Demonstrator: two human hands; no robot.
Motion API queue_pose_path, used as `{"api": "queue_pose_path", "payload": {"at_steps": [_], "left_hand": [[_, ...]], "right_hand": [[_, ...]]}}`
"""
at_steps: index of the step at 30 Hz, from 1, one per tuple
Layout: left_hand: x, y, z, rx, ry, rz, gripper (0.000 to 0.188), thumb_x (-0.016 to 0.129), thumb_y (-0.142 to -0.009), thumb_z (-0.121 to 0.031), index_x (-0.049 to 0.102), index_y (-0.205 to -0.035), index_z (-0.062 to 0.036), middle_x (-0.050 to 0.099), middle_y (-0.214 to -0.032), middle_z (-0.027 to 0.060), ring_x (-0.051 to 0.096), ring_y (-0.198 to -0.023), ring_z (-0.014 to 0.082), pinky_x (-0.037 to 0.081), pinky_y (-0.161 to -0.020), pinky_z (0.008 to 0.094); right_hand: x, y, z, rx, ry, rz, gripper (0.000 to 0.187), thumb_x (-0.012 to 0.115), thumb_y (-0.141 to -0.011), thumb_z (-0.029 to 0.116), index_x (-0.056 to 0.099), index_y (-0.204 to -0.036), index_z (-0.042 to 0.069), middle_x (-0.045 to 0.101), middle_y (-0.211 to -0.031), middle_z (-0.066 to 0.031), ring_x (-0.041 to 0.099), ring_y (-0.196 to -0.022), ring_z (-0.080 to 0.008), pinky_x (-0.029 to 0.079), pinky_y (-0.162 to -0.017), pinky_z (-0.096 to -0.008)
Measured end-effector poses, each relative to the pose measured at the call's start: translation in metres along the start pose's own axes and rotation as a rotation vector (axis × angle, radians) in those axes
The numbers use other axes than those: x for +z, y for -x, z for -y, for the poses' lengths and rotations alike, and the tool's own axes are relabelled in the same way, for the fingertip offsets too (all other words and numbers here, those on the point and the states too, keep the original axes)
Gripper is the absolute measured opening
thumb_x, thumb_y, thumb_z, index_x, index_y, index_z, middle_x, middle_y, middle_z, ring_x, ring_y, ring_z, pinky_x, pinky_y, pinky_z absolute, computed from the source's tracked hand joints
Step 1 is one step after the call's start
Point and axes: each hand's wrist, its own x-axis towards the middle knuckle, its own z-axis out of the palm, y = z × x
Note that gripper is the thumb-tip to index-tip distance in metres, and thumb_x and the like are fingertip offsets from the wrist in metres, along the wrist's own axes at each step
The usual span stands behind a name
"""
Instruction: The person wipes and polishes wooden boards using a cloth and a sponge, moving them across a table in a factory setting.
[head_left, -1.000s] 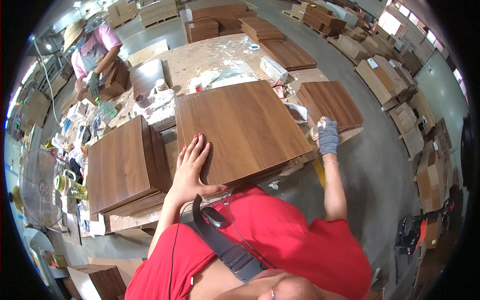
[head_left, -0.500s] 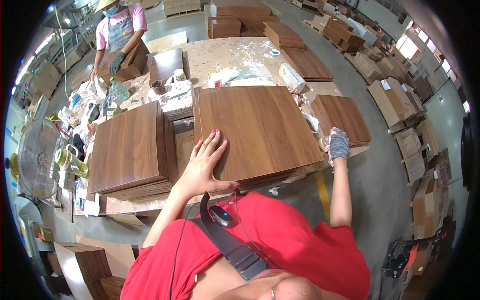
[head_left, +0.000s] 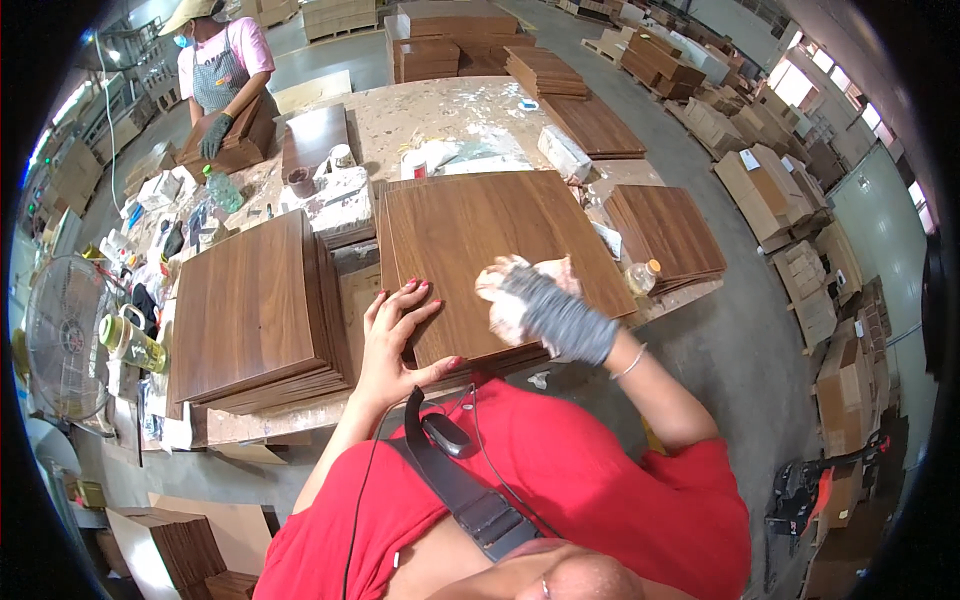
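In front of me lies a stack of brown wood-grain panels (head_left: 480, 225). My bare left hand (head_left: 400, 335) rests at its near left corner, fingers spread on the top panel and thumb along the front edge. Over the near right part of that panel is my right hand (head_left: 555, 310), in a grey glove and blurred by motion. It grips a crumpled pale cloth (head_left: 507, 318), which appears to lie against the panel surface. A small clear bottle with an orange-brown cap (head_left: 642, 277) stands just past the panel's right edge.
More panel stacks stand left (head_left: 245, 300) and right (head_left: 668, 235) on the worktable (head_left: 390, 112). A yellow-green jug (head_left: 135, 342) and a fan (head_left: 68, 335) are at far left. Across the table a co-worker (head_left: 225, 75) handles panels. Cartons (head_left: 775, 195) line the right side.
My right hand has come from the bottle at the right edge onto the top panel, with the cloth in it. The left hand stays at the corner. My view has shifted slightly.
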Motion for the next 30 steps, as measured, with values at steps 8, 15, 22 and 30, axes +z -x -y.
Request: {"api": "queue_pose_path", "payload": {"at_steps": [8,15,22,30], "left_hand": [[0.005,0.007,0.004,0.005,0.06,-0.073,0.073,0.089,-0.066,-0.048,0.068,-0.124,-0.0092,0.063,-0.129,0.0103,0.047,-0.141,0.0287,0.018,-0.121,0.0521],[-0.003,0.003,0.0,0.022,0.024,-0.04,0.08,0.091,-0.062,-0.053,0.068,-0.125,-0.01,0.062,-0.13,0.0098,0.047,-0.141,0.028,0.018,-0.122,0.0532],[0.002,0.01,0.003,0.006,0.012,-0.07,0.077,0.091,-0.063,-0.051,0.068,-0.123,-0.0097,0.063,-0.125,0.0097,0.048,-0.14,0.0284,0.019,-0.121,0.052],[0.007,-0.002,0.001,0.056,0.056,-0.059,0.075,0.091,-0.063,-0.05,0.068,-0.123,-0.01,0.063,-0.126,0.0099,0.048,-0.139,0.028,0.019,-0.121,0.0524]], "right_hand": [[0.04,-0.09,0.005,-0.406,0.349,0.136,0.049,0.048,-0.1,0.024,0.049,-0.144,0.003,0.052,-0.144,-0.02,0.045,-0.137,-0.0439,0.033,-0.116,-0.0506],[0.07,-0.167,-0.033,0.087,0.367,0.279,0.061,0.044,-0.1,0.057,0.04,-0.153,0.027,0.033,-0.163,-0.0168,0.029,-0.149,-0.0451,0.024,-0.115,-0.0675],[0.053,-0.166,-0.014,0.132,0.253,0.295,0.057,0.04,-0.099,0.06,0.047,-0.147,0.03,0.035,-0.161,-0.015,0.031,-0.15,-0.0345,0.022,-0.111,-0.0776],[-0.016,-0.075,-0.348,0.701,-0.271,0.045,0.04,0.045,-0.101,0.027,0.062,-0.132,0.009,0.068,-0.105,-0.0022,0.06,-0.086,-0.0138,0.048,-0.08,-0.0316]]}}
